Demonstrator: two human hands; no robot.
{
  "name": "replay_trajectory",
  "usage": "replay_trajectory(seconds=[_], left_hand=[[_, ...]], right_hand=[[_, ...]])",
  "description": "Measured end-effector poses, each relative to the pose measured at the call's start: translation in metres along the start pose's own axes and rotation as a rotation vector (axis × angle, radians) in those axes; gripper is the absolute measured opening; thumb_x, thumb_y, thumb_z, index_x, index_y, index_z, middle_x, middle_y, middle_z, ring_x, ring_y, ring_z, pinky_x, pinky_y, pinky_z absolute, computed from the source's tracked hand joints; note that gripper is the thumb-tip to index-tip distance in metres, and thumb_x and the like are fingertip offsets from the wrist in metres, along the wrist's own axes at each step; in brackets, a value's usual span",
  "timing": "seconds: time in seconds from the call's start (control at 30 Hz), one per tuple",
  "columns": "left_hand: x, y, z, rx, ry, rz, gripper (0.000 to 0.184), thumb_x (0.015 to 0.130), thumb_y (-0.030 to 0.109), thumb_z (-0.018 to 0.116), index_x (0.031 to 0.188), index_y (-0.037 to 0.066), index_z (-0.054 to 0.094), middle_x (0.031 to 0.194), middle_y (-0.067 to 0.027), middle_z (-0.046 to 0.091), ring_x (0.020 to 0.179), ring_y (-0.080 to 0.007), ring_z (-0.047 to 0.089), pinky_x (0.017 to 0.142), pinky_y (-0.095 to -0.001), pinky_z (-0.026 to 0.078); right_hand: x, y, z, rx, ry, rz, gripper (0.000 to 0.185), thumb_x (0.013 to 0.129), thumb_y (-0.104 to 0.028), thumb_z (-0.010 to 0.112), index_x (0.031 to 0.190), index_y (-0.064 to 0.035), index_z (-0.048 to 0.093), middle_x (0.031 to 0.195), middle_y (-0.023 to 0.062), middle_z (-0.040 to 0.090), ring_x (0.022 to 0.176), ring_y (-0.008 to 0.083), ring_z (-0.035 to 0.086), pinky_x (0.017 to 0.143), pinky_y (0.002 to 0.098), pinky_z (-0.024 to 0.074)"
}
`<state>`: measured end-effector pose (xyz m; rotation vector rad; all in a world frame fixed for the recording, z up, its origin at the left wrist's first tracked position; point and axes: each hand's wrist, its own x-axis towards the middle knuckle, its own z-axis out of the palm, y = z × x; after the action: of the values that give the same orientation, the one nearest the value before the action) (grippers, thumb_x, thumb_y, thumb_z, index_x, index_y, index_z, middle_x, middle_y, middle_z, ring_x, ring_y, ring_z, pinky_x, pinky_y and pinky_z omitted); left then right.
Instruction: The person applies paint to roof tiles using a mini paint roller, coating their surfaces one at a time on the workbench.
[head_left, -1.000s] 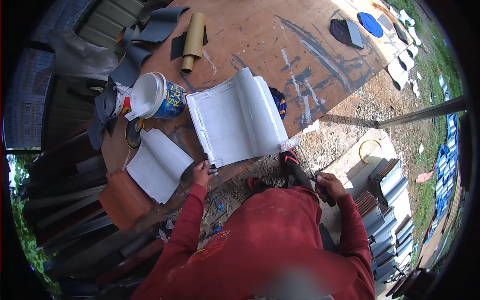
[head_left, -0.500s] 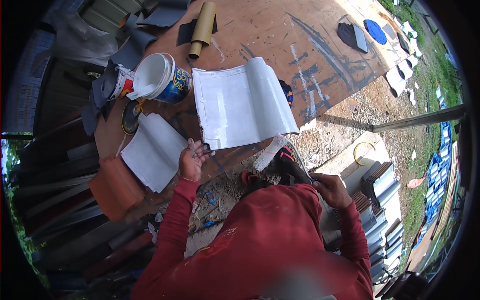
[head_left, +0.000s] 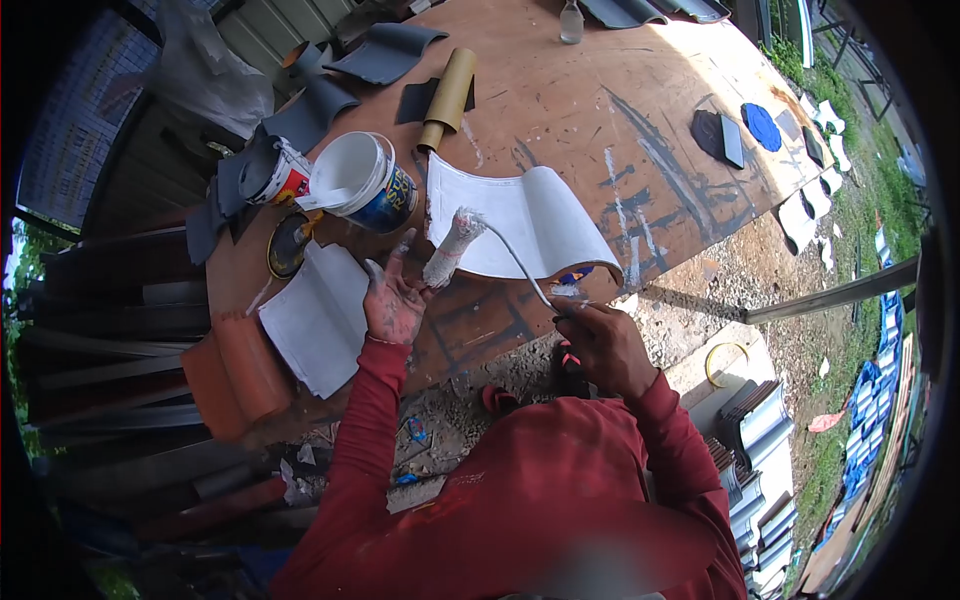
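Note:
My right hand (head_left: 607, 348) is closed around the handle of a paint roller (head_left: 455, 246). Its bent wire frame reaches left, and the white-coated sleeve hangs over the near edge of a white-painted roof tile (head_left: 512, 222). Palm up, my left hand (head_left: 393, 300) is open, with paint-smudged fingers apart beside the sleeve's lower end; whether they touch it I cannot tell. A second white tile (head_left: 318, 322) lies just left of that hand. Beyond it stands a paint bucket (head_left: 385, 200) with white inside.
An orange tile (head_left: 235, 378) sits at the near left of the wooden table (head_left: 560, 110). Around the bucket are a smaller paint can (head_left: 275, 172), a lid (head_left: 290, 243) and a cardboard tube (head_left: 450, 95). Stacked tiles (head_left: 765, 425) rest on the ground at right.
My right hand has brought the roller up and left, over the tile's near edge. My left hand has left the tile's corner and turned palm up. The tile now lies flatter.

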<state>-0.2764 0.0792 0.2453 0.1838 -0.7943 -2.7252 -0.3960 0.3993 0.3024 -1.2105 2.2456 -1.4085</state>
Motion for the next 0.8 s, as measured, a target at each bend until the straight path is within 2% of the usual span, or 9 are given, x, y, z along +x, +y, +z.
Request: replay_trajectory(seconds=[0.03,0.07,0.13,0.27,0.47,0.6,0.67,0.7,0.8], left_hand=[[0.003,-0.003,0.011,0.087,0.110,0.050,0.082,0.099,0.067,0.038,0.155,0.007,0.031,0.116,-0.0214,0.071,0.109,-0.0346,0.069,0.101,-0.0480,0.051],[0.006,-0.004,0.010,0.080,0.103,0.057,0.082,0.099,0.067,0.038,0.155,0.007,0.031,0.116,-0.0214,0.071,0.109,-0.0346,0.069,0.101,-0.0480,0.051],[0.014,-0.001,0.003,-0.017,-0.026,0.085,0.080,0.100,0.058,0.047,0.154,0.001,0.029,0.148,-0.0180,0.050,0.127,-0.0382,0.057,0.105,-0.0509,0.048],[0.024,0.002,0.003,0.051,-0.120,0.102,0.081,0.101,0.058,0.046,0.153,-0.001,0.029,0.148,-0.0207,0.049,0.129,-0.0398,0.055,0.110,-0.0540,0.043],[0.033,-0.001,0.014,0.093,0.018,0.175,0.080,0.101,0.056,0.046,0.152,-0.003,0.031,0.144,-0.0265,0.051,0.123,-0.0407,0.060,0.113,-0.0572,0.039],[0.030,0.001,0.020,0.076,-0.023,0.155,0.079,0.101,0.056,0.046,0.152,-0.002,0.031,0.137,-0.0281,0.056,0.120,-0.0402,0.061,0.111,-0.0563,0.041],[0.027,0.000,0.029,0.154,0.052,0.154,0.080,0.100,0.062,0.044,0.152,0.002,0.034,0.137,-0.0214,0.058,0.113,-0.0326,0.066,0.104,-0.0507,0.050],[0.028,-0.001,0.029,0.126,0.099,0.171,0.080,0.100,0.063,0.043,0.152,0.003,0.034,0.137,-0.0213,0.058,0.113,-0.0331,0.066,0.101,-0.0477,0.052],[0.026,0.002,0.028,0.172,0.025,0.149,0.081,0.100,0.063,0.041,0.153,0.003,0.032,0.133,-0.0220,0.061,0.113,-0.0335,0.066,0.102,-0.0460,0.051]], right_hand=[[0.004,0.004,0.001,-0.032,0.015,-0.022,0.032,0.090,-0.014,0.070,0.121,-0.0090,0.069,0.090,0.0165,0.071,0.073,0.0356,0.068,0.062,0.0425,0.0525],[0.008,0.006,-0.001,-0.064,0.030,-0.044,0.032,0.090,-0.014,0.070,0.121,-0.0093,0.069,0.092,0.0163,0.071,0.073,0.0359,0.068,0.063,0.0426,0.0526],[0.008,0.012,-0.013,-0.058,0.051,-0.039,0.029,0.090,-0.014,0.070,0.118,-0.0092,0.071,0.092,0.0162,0.071,0.073,0.0359,0.068,0.063,0.0425,0.0528],[-0.011,0.033,-0.065,-0.274,0.019,-0.043,0.025,0.089,-0.013,0.069,0.113,-0.0081,0.073,0.087,0.0159,0.071,0.075,0.0345,0.069,0.062,0.0410,0.0533],[-0.028,0.055,-0.112,-0.296,-0.060,0.077,0.027,0.088,-0.011,0.069,0.114,-0.0040,0.072,0.085,0.0185,0.071,0.076,0.0355,0.070,0.065,0.0417,0.0532],[0.018,0.031,-0.078,-0.179,-0.087,-0.035,0.024,0.088,-0.012,0.069,0.111,-0.0045,0.073,0.088,0.0206,0.071,0.078,0.0380,0.069,0.068,0.0437,0.0533],[0.041,0.029,-0.059,-0.166,-0.109,-0.113,0.024,0.089,-0.011,0.068,0.112,-0.0052,0.072,0.089,0.0202,0.071,0.080,0.0387,0.068,0.070,0.0451,0.0534],[0.051,0.024,-0.052,-0.154,-0.090,-0.202,0.024,0.089,-0.011,0.067,0.112,-0.0054,0.072,0.090,0.0196,0.071,0.081,0.0385,0.069,0.070,0.0452,0.0535],[0.062,0.019,-0.056,-0.127,-0.068,-0.353,0.024,0.089,-0.012,0.067,0.112,-0.0061,0.072,0.090,0.0179,0.072,0.081,0.0377,0.069,0.069,0.0452,0.0534]])
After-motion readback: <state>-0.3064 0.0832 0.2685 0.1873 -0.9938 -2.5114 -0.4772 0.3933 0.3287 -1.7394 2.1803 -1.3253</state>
